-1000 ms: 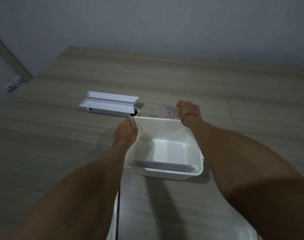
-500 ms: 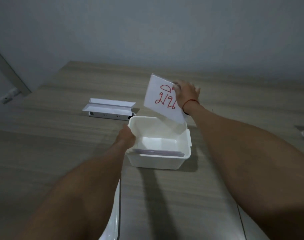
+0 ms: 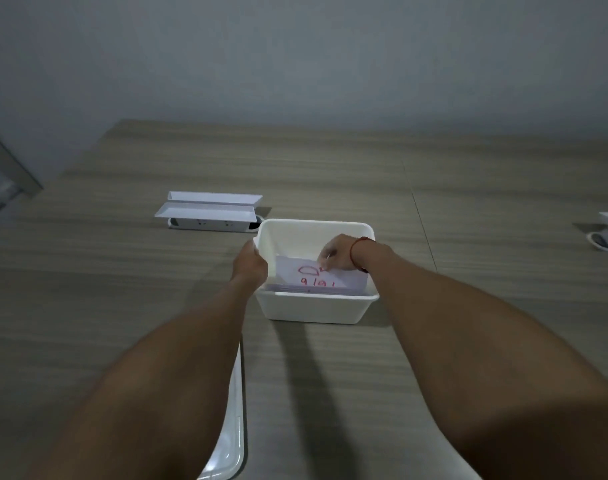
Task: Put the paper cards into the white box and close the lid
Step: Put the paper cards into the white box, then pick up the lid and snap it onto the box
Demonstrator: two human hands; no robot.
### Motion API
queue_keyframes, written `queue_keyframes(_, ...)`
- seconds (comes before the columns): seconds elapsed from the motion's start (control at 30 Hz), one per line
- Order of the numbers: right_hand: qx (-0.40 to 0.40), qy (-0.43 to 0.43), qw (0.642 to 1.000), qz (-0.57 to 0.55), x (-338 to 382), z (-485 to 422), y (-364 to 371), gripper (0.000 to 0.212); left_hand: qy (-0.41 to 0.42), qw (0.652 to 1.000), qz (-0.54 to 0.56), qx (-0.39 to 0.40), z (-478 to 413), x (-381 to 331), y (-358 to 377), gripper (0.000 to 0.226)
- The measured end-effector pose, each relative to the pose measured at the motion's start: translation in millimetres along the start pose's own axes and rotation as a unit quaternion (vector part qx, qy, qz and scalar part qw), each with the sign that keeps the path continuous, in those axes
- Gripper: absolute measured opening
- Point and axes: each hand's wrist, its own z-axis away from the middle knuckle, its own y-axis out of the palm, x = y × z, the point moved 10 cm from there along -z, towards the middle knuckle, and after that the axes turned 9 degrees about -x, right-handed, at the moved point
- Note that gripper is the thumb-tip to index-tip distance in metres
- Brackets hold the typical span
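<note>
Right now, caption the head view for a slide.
Right hand lowers a red-marked card into the open white box while the left hand steadies its rim.

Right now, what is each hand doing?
Left hand: closed on the white box rim at its left wall.
Right hand: inside the box, pinching the paper card.

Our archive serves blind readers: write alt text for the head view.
A right hand lowers a white paper card with red handwriting into an open white plastic box on a wood-grain table; the left hand steadies its rim.
</note>
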Motion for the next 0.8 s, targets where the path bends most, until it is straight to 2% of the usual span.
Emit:
queue_keyframes(0.1,0.067,0.003,0.996,0.065,1.0,10.5,12.1,0.029,0.005,1.0,-0.004,0.008,0.1,-1.2,1.3,0.019)
queue_keyframes(0.2,0.081,0.038,0.995,0.037,4.7,11.7,9.6,0.035,-0.004,0.999,-0.034,0.024,1.2,3.0,-1.8,0.033)
queue_keyframes(0.37,-0.039,-0.011,0.998,0.037,53.4,6.5,-27.5,0.046,0.031,0.996,-0.075,0.025,4.7,0.5,-37.4,0.037)
queue_keyframes(0.43,-0.07,-0.042,0.997,0.005,84.5,9.1,-33.1,0.041,0.011,0.997,-0.072,0.007,4.4,13.6,-64.2,0.038)
queue_keyframes(0.5,-0.097,-0.068,0.993,-0.017,115.3,15.0,-33.7,0.026,-0.018,0.997,-0.078,-0.01,3.6,34.8,-90.3,0.04)
queue_keyframes(0.57,-0.102,-0.094,0.99,-0.016,146.0,22.3,-25.1,0.02,-0.043,0.995,-0.088,-0.021,8.2,58.4,-116.2,0.044)
queue_keyframes(0.67,-0.081,-0.111,0.99,-0.015,180.7,30.2,4.3,0.04,-0.077,0.989,-0.121,-0.04,22.5,98.1,-150.2,0.048)
queue_keyframes(0.8,-0.063,-0.114,0.991,-0.038,205.7,42.2,51.7,0.042,-0.12,0.981,-0.147,-0.05,48.7,157.9,-175.2,0.049)
